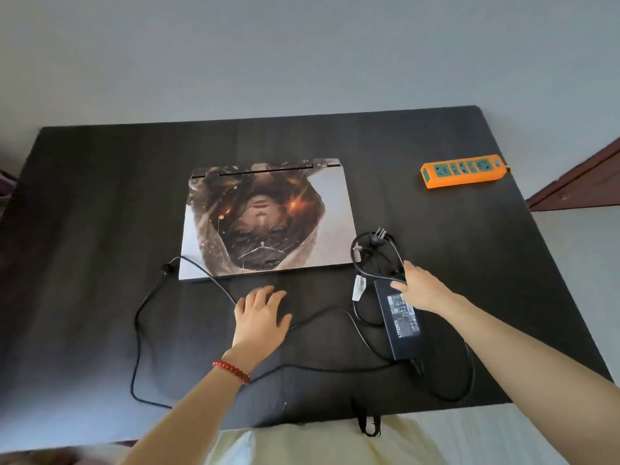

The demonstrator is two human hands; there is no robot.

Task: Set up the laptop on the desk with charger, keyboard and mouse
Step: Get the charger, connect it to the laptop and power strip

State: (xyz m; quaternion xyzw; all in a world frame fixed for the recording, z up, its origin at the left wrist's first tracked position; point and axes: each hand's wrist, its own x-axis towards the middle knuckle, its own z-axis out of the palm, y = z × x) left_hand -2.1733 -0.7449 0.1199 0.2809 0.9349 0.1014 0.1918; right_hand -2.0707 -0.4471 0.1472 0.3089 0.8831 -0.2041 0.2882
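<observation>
Right hand (419, 286), fingers curled on the black rectangular charger brick (401, 322); left hand (260, 313) flat, fingers spread: free its wall plug (377, 238) toward the upper-right orange power strip (464, 171).

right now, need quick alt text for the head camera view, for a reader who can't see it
A closed laptop lies on a dark desk; the left hand rests flat before it and the right hand grips the charger brick, whose black cable loops across the desk. An orange power strip sits far right.
</observation>
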